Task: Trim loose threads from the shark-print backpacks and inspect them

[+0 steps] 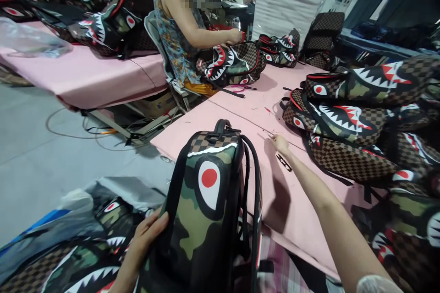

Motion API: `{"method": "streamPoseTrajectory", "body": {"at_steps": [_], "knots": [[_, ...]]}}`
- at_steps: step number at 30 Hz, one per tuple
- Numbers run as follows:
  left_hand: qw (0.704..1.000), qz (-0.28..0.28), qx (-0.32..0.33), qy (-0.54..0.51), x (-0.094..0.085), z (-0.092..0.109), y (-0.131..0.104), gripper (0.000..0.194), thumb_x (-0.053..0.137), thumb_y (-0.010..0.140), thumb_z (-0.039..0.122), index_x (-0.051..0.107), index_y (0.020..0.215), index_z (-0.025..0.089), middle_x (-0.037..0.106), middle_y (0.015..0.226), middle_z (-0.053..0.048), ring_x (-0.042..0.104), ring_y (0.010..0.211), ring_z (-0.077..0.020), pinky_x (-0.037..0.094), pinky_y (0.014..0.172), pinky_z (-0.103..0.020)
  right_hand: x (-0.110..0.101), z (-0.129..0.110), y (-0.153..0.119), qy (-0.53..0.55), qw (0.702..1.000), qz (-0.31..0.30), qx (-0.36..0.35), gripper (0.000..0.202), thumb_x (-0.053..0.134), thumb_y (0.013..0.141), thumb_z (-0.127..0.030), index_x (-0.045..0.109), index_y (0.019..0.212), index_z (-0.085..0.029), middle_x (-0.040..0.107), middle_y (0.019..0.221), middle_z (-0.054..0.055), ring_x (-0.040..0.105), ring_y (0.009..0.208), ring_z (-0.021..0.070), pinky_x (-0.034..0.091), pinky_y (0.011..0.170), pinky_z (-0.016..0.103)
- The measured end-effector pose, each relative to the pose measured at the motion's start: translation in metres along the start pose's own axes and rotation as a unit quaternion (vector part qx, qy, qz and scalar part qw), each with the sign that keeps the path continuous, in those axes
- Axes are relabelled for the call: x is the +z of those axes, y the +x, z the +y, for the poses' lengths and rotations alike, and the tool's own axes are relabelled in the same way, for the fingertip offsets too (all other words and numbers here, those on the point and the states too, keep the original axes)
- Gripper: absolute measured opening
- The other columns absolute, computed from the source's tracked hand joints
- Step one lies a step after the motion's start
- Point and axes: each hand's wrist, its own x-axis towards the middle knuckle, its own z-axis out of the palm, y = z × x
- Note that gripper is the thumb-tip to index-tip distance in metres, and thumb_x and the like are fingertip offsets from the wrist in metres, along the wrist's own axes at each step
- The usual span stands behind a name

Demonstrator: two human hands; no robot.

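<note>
A camouflage backpack [192, 219] with a red and white eye and a checkered top stands upright at the lower middle, its black handle at the top. My left hand [151, 231] grips its left side, fingers on the black edge. Over the pink table [233, 121], my right hand [280, 143] is stretched forward, its fingers pinched at a small thin item too small to name. A dark scissors-like handle or loop [283, 163] lies just below that hand.
Shark-face backpacks [347, 119] are piled on the right. Across the table a seated person works on another backpack [230, 64]. More bags lie on the left table [103, 62] and at lower left [85, 265]. Pink-handled pliers [242, 88] rest near the far bag.
</note>
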Motion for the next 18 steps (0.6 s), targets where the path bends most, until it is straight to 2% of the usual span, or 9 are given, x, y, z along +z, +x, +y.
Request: {"method": "streamPoseTrajectory", "body": {"at_steps": [3, 4, 6, 9, 11, 12, 15, 18], "knots": [[0.998, 0.035, -0.042, 0.006, 0.01, 0.005, 0.008, 0.045, 0.076, 0.05, 0.049, 0.074, 0.086, 0.023, 0.071, 0.065, -0.003, 0.067, 0.084, -0.033, 0.059, 0.069, -0.037, -0.002, -0.015, 0.047, -0.042, 0.998, 0.021, -0.037, 0.041, 0.052, 0.086, -0.037, 0.053, 0.122, -0.018, 0.058, 0.12, 0.013, 0.051, 0.11, 0.0248, 0.038, 0.088, 0.032], [0.998, 0.033, -0.053, 0.002, 0.012, 0.006, 0.013, 0.042, 0.076, 0.048, 0.049, 0.075, 0.081, 0.022, 0.07, 0.062, -0.003, 0.068, 0.08, -0.0326, 0.059, 0.067, -0.037, 0.001, -0.012, 0.052, -0.053, 0.997, 0.026, -0.046, 0.045, 0.05, 0.086, -0.038, 0.049, 0.127, -0.017, 0.054, 0.125, 0.014, 0.049, 0.112, 0.0253, 0.036, 0.089, 0.033], [0.997, 0.027, -0.071, -0.01, 0.013, 0.005, 0.023, 0.037, 0.078, 0.045, 0.049, 0.074, 0.071, 0.022, 0.068, 0.056, -0.003, 0.068, 0.071, -0.0299, 0.059, 0.061, -0.035, 0.012, 0.006, 0.044, -0.073, 0.995, 0.026, -0.056, 0.048, 0.045, 0.089, -0.04, 0.046, 0.129, -0.015, 0.049, 0.129, 0.017, 0.045, 0.115, 0.0271, 0.034, 0.092, 0.035], [0.996, 0.016, -0.089, -0.014, 0.014, 0.002, 0.032, 0.037, 0.082, 0.037, 0.046, 0.07, 0.061, 0.02, 0.066, 0.054, -0.003, 0.066, 0.06, -0.0251, 0.057, 0.054, -0.031, 0.034, 0.051, -0.007, -0.11, 0.991, 0.034, -0.071, 0.046, 0.043, 0.09, -0.041, 0.047, 0.126, -0.013, 0.045, 0.131, 0.019, 0.037, 0.121, 0.0299, 0.029, 0.096, 0.04], [0.996, 0.001, -0.083, -0.024, 0.018, 0.004, 0.029, 0.041, 0.083, 0.037, 0.045, 0.07, 0.064, 0.018, 0.066, 0.055, -0.003, 0.065, 0.056, -0.0223, 0.055, 0.052, -0.029, 0.047, 0.08, -0.051, -0.131, 0.981, 0.096, -0.104, 0.044, 0.043, 0.09, -0.037, 0.046, 0.127, -0.014, 0.041, 0.135, 0.017, 0.031, 0.125, 0.0297, 0.023, 0.1, 0.043], [0.997, -0.008, -0.073, -0.036, 0.022, 0.006, 0.025, 0.043, 0.083, 0.04, 0.046, 0.07, 0.069, 0.016, 0.067, 0.057, -0.003, 0.064, 0.055, -0.0209, 0.055, 0.053, -0.027, 0.051, 0.09, -0.071, -0.112, 0.983, 0.112, -0.094, 0.041, 0.043, 0.09, -0.034, 0.048, 0.126, -0.015, 0.041, 0.135, 0.017, 0.03, 0.125, 0.0293, 0.021, 0.1, 0.043], [0.995, -0.042, -0.05, -0.079, 0.036, 0.016, 0.003, 0.046, 0.08, 0.05, 0.045, 0.07, 0.082, 0.014, 0.068, 0.064, -0.002, 0.064, 0.056, -0.0169, 0.054, 0.058, -0.025, 0.051, 0.107, -0.119, 0.014, 0.993, 0.118, 0.002, 0.035, 0.045, 0.087, -0.027, 0.056, 0.116, -0.012, 0.048, 0.125, 0.02, 0.036, 0.119, 0.0294, 0.025, 0.097, 0.041], [0.99, -0.083, -0.022, -0.112, 0.05, 0.022, -0.025, 0.046, 0.08, 0.053, 0.042, 0.068, 0.087, 0.014, 0.069, 0.07, -0.001, 0.063, 0.056, -0.0144, 0.053, 0.058, -0.023, 0.034, 0.113, -0.154, 0.116, 0.984, 0.122, 0.064, 0.027, 0.048, 0.083, -0.029, 0.062, 0.093, -0.008, 0.059, 0.098, 0.021, 0.051, 0.1, 0.028, 0.037, 0.084, 0.038]]}}
